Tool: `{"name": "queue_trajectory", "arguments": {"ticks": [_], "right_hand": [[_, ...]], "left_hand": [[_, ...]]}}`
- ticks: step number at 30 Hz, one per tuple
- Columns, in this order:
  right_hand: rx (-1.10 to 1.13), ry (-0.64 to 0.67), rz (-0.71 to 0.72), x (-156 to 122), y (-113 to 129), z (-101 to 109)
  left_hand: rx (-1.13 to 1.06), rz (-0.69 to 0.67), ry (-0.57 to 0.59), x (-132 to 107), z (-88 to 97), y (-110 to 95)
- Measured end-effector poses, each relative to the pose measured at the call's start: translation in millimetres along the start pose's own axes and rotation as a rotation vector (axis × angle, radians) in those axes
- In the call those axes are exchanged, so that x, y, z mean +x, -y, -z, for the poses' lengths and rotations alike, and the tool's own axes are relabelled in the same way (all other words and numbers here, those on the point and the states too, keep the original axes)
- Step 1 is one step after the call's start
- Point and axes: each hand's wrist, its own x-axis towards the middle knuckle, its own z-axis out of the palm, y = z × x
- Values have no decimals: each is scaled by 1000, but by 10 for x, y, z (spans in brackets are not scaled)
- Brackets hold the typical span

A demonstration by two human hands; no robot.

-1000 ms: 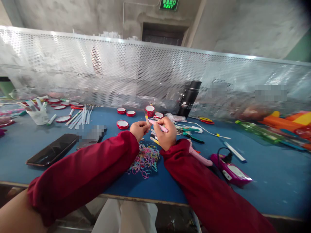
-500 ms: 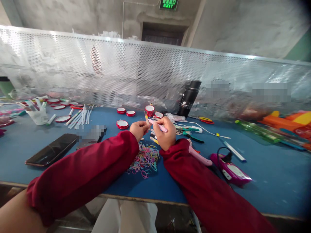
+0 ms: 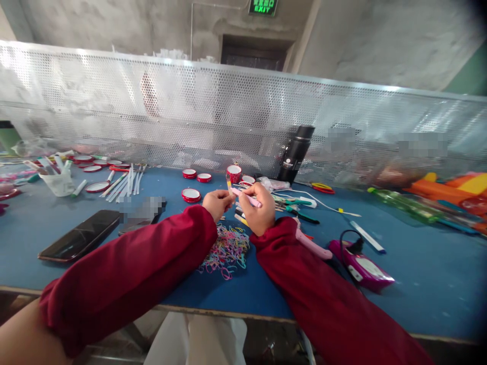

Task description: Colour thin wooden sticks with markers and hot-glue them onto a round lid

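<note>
Both my arms wear dark red sleeves and meet over the middle of the blue table (image 3: pixel 418 284). My right hand (image 3: pixel 261 212) is closed around a slim pink stick (image 3: pixel 248 198) that points up and left. My left hand (image 3: pixel 217 203) is pinched at the stick's left tip; what its fingers hold is too small to make out. Just below the hands lies a heap of small coloured rubber bands (image 3: pixel 227 249). More sticks (image 3: pixel 240 219) lie under my right hand.
A black phone (image 3: pixel 79 242) lies at the left. Red-rimmed round lids (image 3: pixel 191 194), white sticks (image 3: pixel 124 185) and a clear cup (image 3: pixel 60 181) sit further back. A black flask (image 3: pixel 294 154), pliers (image 3: pixel 300 205), a purple device (image 3: pixel 361 266) and a perforated metal screen (image 3: pixel 152 116) stand behind and right.
</note>
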Motion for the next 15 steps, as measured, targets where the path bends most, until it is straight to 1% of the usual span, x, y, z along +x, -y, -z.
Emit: {"name": "queue_trajectory", "arguments": {"ticks": [15], "right_hand": [[-4, 4, 8, -4, 2, -2]], "left_hand": [[8, -14, 5, 12, 5, 6]]}}
